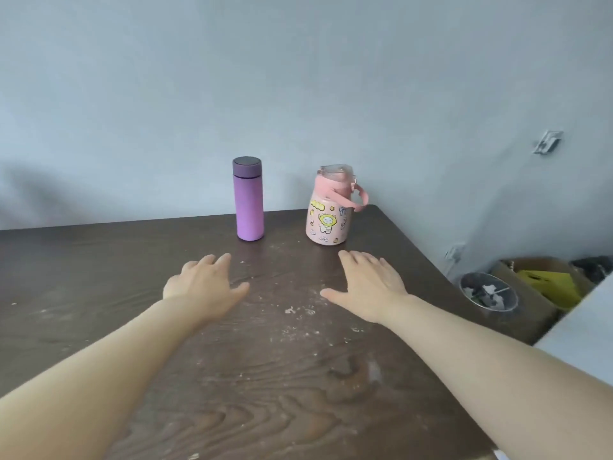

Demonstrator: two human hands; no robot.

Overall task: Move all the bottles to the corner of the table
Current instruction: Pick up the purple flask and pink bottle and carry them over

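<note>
Left hand (pixel 202 287) and right hand (pixel 368 287) spread wide, empty, over table (pixel 99 293). Purple bottle (pixel 249 202) upright at far edge; pink bottle (pixel 330 210) near far right corner.

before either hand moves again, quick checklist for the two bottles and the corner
1. Both hands empty: left hand and right hand open, palms down, nothing held: ok.
2. Purple thermos bottle upright: ok.
3. Pink sticker bottle upright, near the table's far right corner: ok.
4. Purple bottle in that corner: stands apart, left of the pink one: not ok.
5. Lids shut tight: cannot tell.
6. Path on the table between the bottles free of objects: ok.
</note>
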